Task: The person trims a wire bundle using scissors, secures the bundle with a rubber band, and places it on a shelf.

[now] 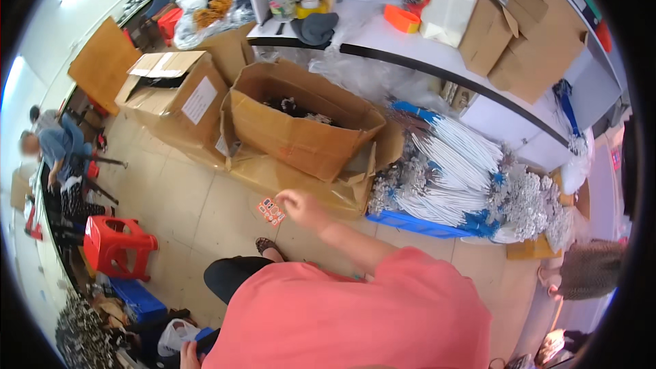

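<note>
My right hand reaches out in front of me, its fingers pinched at the edge of a small orange-and-white patterned card. Tile floor lies beneath the card. At the lower left edge, part of my left hand shows, its fingers curled against a dark object whose kind I cannot make out. Beyond my right hand stands an open brown cardboard box with dark and silvery pieces inside, resting on a larger taped carton.
Bundles of white rods fill a blue crate at the right. A red plastic stool stands left. Another carton sits back left. Behind runs a white workbench with flattened cardboard. A seated person is at far left.
</note>
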The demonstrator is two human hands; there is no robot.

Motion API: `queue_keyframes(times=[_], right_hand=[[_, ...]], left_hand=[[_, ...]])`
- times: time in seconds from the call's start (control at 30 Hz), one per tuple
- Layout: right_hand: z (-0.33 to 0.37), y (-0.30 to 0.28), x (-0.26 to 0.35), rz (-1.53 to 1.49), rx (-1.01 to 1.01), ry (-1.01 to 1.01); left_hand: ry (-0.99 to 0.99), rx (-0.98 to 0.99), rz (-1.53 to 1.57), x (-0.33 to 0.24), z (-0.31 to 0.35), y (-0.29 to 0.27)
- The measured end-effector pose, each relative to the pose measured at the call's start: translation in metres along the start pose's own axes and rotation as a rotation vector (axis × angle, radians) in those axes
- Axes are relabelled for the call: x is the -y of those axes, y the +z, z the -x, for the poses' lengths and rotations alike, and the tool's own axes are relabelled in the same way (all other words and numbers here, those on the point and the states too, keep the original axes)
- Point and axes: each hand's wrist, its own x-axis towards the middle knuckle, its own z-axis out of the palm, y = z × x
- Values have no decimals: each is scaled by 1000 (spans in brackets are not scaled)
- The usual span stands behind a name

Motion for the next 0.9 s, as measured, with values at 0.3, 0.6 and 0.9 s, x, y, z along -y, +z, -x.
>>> queue_keyframes(times=[0.3,0.6,0.9], right_hand=[[57,99,133,2,1039,-366],[99,189,181,319,1665,-605],[136,268,189,537,2080,-882]], left_hand=[[-447,-322,-66,-23,196,-27],[-1275,-788,-114,-59,377,-19],[-1833,-922,-482,-109,483,20]])
